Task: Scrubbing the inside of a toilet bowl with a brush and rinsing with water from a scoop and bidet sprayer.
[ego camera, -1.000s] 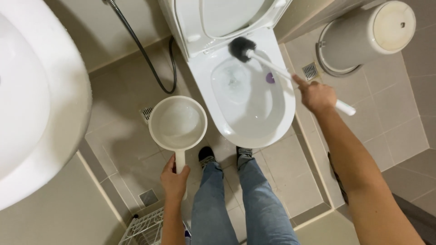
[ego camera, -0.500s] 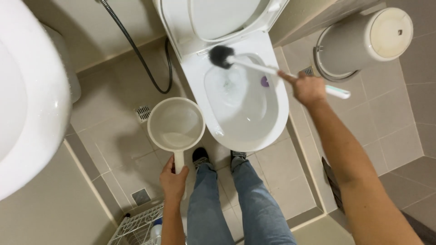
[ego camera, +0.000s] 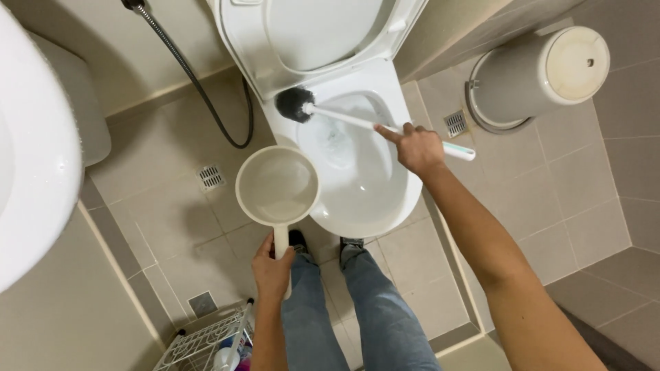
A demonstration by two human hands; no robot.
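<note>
- While the right hand point(ego camera: 418, 148) is clenched round the white handle of the toilet brush point(ego camera: 375, 126), the black bristle head sits on the rim at the back left of the toilet bowl point(ego camera: 357, 199), lid up.
- Left hand point(ego camera: 273, 268) wrapped tight on the handle of the beige water scoop point(ego camera: 277, 185), held level just left of the bowl; whether it holds water, cannot tell.
- Step in hand, by my reading: scrubbing the rim.
- Next move likely calls for drawing the bristles along the rim or down inside, scoop kept steady.
- Only 1 view. Nearby: lidded bin point(ego camera: 533, 79), hose point(ego camera: 199, 89), floor drain point(ego camera: 211, 176), wire rack point(ego camera: 210, 343).
</note>
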